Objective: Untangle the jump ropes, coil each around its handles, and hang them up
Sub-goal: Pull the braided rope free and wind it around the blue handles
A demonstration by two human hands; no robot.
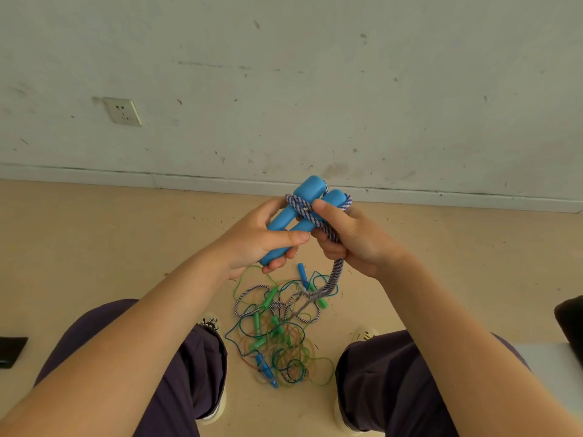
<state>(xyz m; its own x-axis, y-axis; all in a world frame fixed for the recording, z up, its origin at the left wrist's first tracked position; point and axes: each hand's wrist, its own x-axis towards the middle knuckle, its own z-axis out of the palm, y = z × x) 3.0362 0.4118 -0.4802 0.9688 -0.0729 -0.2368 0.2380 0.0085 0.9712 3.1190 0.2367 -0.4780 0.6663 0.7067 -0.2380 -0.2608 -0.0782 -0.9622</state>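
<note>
Two thick blue handles (304,205) lie side by side in my left hand (262,238), which grips their lower ends. A purple-and-white braided rope (304,211) crosses over the handles once. My right hand (353,241) pinches that rope just right of the handles, thumb on top. The rope hangs down from my right hand to the floor. Below, between my feet, lies a tangled pile of ropes (280,335): thin green and blue cords with small green handles (269,299) and small blue handles (303,274), plus more of the braided rope.
I am seated, with my knees on both sides of the pile. A scuffed wall with a white socket (123,111) stands ahead. A black object (11,351) lies at the left edge, and a dark object (571,323) on a pale surface sits at the right.
</note>
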